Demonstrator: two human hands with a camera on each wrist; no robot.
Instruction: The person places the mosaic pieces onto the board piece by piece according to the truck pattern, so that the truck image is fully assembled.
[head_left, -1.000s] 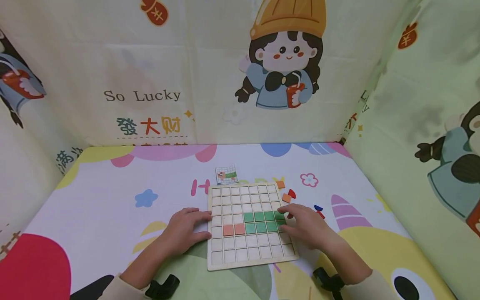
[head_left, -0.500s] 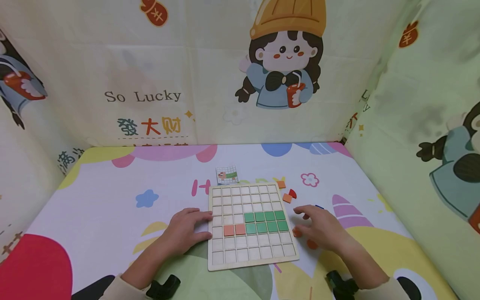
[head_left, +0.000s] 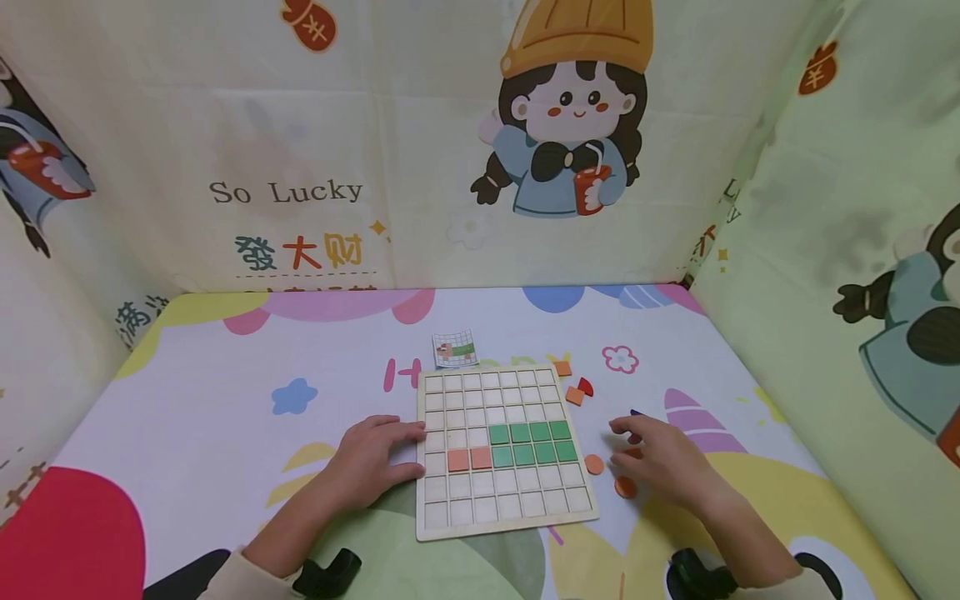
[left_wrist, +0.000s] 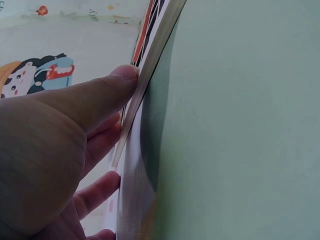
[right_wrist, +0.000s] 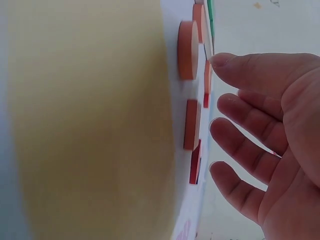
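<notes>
A square wooden grid board (head_left: pixel 441 525) lies on the table. Two rows of green square tiles (head_left: pixel 519 434) fill cells toward its right side, and two salmon square tiles (head_left: pixel 458 461) sit left of the lower row. My left hand (head_left: pixel 372 463) rests at the board's left edge; the left wrist view shows its thumb (left_wrist: pixel 112 90) against the edge. To the right of the board, my right hand (head_left: pixel 667 460) hovers with loosely bent fingers, nothing between them. Under and beside it lie round orange pieces (head_left: pixel 626 487), an orange block (right_wrist: pixel 192 125) and a red piece (right_wrist: pixel 195 162).
A small picture card (head_left: pixel 454 350) with a gridded animal pattern stands behind the board. Beyond the board's upper right corner lie orange squares (head_left: pixel 575 396) and a red quarter-round piece (head_left: pixel 586 387). A patterned cloth wall (head_left: pixel 420 150) encloses the table's back and sides.
My right hand has left the last green tiles at the board's right edge and moved rightward, uncovering them and the round orange pieces. My left hand stays at the left edge.
</notes>
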